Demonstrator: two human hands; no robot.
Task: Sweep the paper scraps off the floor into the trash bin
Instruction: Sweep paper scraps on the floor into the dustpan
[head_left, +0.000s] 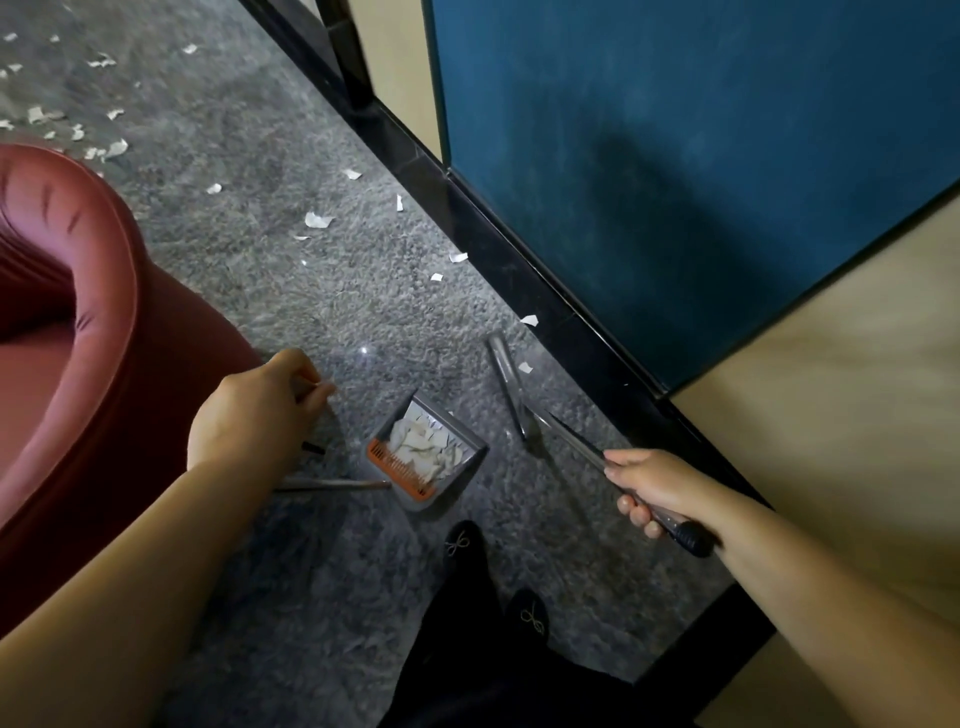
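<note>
Grey carpet (322, 322) runs along a black baseboard (524, 270) under a blue wall panel (675, 156). A dark red armchair (78, 322) stands at the carpet's left edge.

Dustpan (426, 457) sits upright on the carpet between the person's two hands — grey, with an orange comb strip on its near rim, and holding a heap of white paper scraps (423, 444). Its thin metal handle (332, 486) leads off left toward the left forearm.

Left hand (254, 410): fingers curled around something thin at the fingertips, seemingly the top of the dustpan's handle; the exact contact is hidden by the hand.

Right hand (654, 488): wrapped around the broom handle (670, 519), black grip end poking out behind the palm. The shaft slants down to the blurred broom head (511, 395), which is on the carpet near the baseboard, just right of the dustpan.

Loose scraps (317, 221) lie scattered on the carpet — several along the baseboard edge, one just beside the broom head, a denser cluster toward the far left corner.

Two black shoes (467, 551) with small bows stand near the carpet's near edge.
</note>
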